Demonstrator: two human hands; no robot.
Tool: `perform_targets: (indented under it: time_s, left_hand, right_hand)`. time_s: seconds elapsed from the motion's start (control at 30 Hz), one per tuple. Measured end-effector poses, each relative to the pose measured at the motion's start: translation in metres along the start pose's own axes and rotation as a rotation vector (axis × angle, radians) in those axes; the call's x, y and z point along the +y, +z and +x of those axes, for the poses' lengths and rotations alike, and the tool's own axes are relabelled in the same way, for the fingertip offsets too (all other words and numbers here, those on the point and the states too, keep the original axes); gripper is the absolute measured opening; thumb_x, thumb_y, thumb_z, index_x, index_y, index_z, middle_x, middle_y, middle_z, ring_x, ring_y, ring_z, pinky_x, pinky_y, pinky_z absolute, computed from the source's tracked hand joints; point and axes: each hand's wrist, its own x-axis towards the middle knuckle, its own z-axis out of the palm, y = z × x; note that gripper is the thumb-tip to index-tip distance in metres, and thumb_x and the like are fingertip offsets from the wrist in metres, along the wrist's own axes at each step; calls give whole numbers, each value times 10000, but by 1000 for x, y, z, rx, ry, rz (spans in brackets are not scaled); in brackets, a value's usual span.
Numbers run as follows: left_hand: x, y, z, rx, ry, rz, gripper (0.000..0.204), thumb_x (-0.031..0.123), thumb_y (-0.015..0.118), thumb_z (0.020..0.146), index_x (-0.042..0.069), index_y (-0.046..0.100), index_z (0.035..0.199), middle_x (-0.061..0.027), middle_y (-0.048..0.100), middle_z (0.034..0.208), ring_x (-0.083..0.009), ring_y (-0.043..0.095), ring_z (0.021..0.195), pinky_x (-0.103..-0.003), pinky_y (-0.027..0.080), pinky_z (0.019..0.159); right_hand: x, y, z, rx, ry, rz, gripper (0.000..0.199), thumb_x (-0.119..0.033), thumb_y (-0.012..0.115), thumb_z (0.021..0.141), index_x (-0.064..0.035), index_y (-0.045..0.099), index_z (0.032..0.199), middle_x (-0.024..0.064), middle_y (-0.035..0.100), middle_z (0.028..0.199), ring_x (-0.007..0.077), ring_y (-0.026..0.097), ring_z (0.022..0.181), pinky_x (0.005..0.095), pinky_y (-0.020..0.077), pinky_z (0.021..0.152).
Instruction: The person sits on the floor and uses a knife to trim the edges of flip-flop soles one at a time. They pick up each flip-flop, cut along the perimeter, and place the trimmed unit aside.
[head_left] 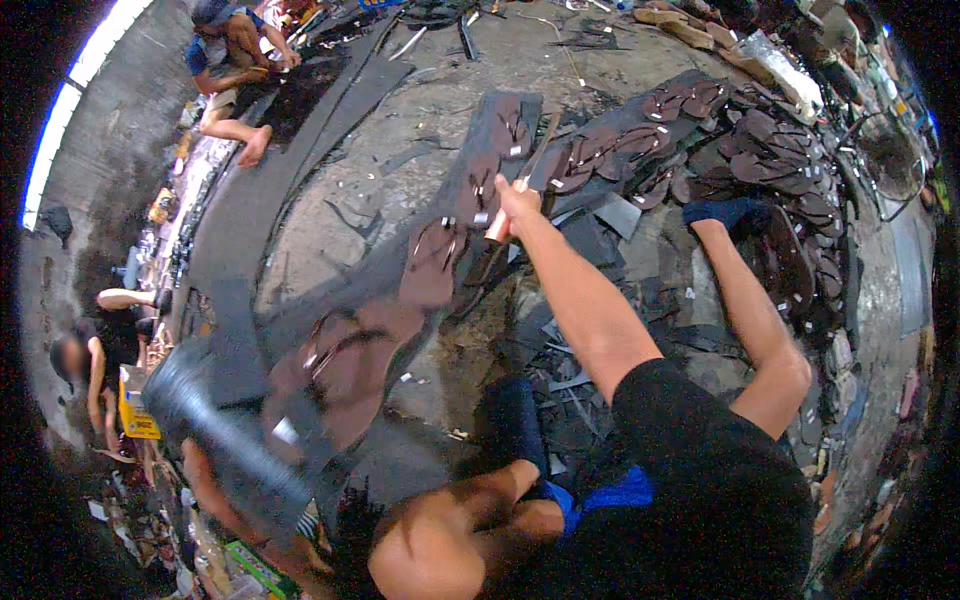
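My right hand [517, 207] is closed round the wooden handle of a knife [541, 148], its thin blade pointing away from me. Beneath and around it, dark brown flip-flops [430, 262] with small white tags lie in a row on a long dark grey rubber sheet [375, 265]. At the lower left my left hand [194, 462] rests against the side of a dark, shiny cylinder [225, 430]. Motion smears the cylinder, and it hides the fingers of that hand. A larger brown flip-flop [350, 365] lies beside the cylinder, closest to me.
A pile of brown flip-flops [775, 150] stretches along the right. Dark rubber offcuts [575, 375] litter the floor between my legs. One person [235, 55] squats at the far left, and another person [100, 370] is at the left beside a yellow container [138, 405].
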Motion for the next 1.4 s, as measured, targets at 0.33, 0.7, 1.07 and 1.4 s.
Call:
perform_targets:
  time_s: [0.33,0.7,1.07,1.4]
  left_hand:
    - [-25,73,-69,-358,-29,121,284,259,569,914,5,594,1039,-55,570,975,-156,520,917,-316,411,849]
    - [58,-42,-54,-113,121,255,288,267,560,922,2,609,1025,-50,578,960,-147,520,903,-300,408,841]
    - [86,-43,-15,-244,209,291,296,275,552,931,-1,624,1011,-45,586,945,-137,520,890,-284,405,832]
    - [73,165,-33,-890,-118,-156,246,224,558,935,-6,618,999,-57,644,990,-138,617,866,-284,486,797]
  right_hand:
    - [12,-5,-62,-100,-50,-84,285,-132,757,693,28,585,855,145,647,805,283,643,721,416,503,624]
    - [9,-18,-135,-352,261,310,288,-130,740,754,-35,538,937,67,565,901,214,555,753,416,469,621]
    - [-169,-233,-89,16,-431,591,362,11,775,644,-72,536,903,39,544,759,176,529,619,348,459,537]
    - [-202,-548,-123,440,-618,737,443,-83,793,675,-46,531,1029,83,542,872,231,565,722,432,514,620]
